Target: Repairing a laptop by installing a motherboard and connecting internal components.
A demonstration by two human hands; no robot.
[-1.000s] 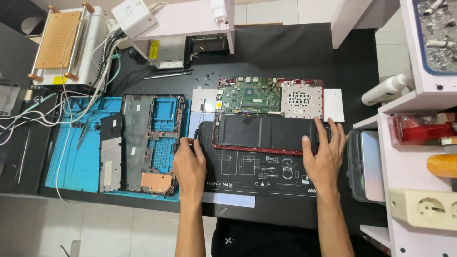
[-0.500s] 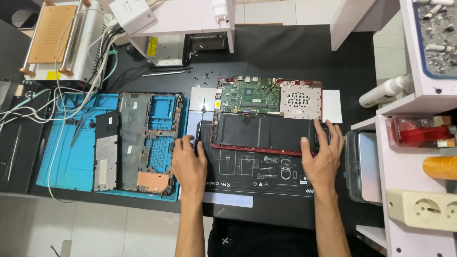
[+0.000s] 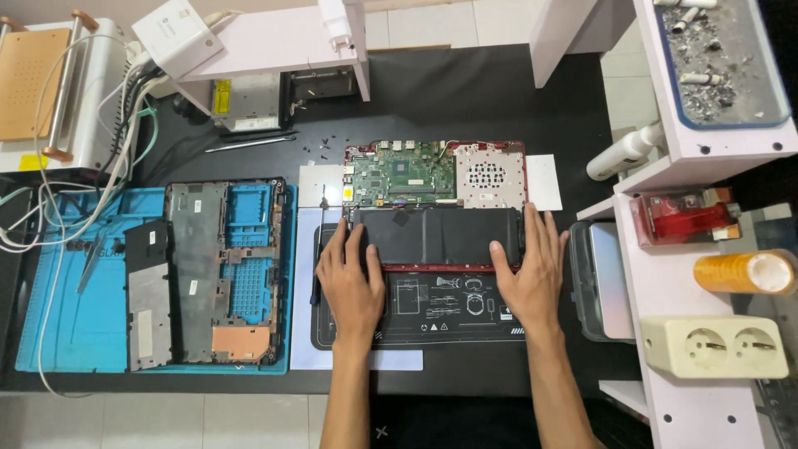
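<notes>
Your black table (image 3: pixel 465 91) carries everything here, and the biggest thing on it is the blue work mat (image 3: pixel 75 324) along its left part, reaching toward the front edge. On that mat lies the laptop's removed bottom cover (image 3: pixel 208 274), inner side up, with a copper-coloured patch near its front end.

Next in size is the opened laptop (image 3: pixel 436 208), red-rimmed, at the middle of the table and resting partly on a black printed mat (image 3: pixel 440 312) whose front strip shows between your wrists. The laptop's rear half holds the green circuit board (image 3: pixel 399 173) and a perforated metal plate (image 3: pixel 485 175) just to its right; the front half is filled by the flat black battery (image 3: pixel 440 234).

At the table's rear left corner stands a white machine with an orange-brown top plate (image 3: pixel 29 83), with cables trailing from it over the mat.

Your left hand (image 3: pixel 351 278) lies flat, fingers spread, fingertips on the battery's left end. Your right hand (image 3: pixel 532 266) is likewise open and flat, fingers fanned out along the battery's right end, thumb on the laptop's front rim. Neither hand pinches anything.

A slim screwdriver (image 3: pixel 320 249) lies just beside your left hand, and tiny dark screws (image 3: pixel 320 151) are scattered behind the laptop's rear left corner.
</notes>
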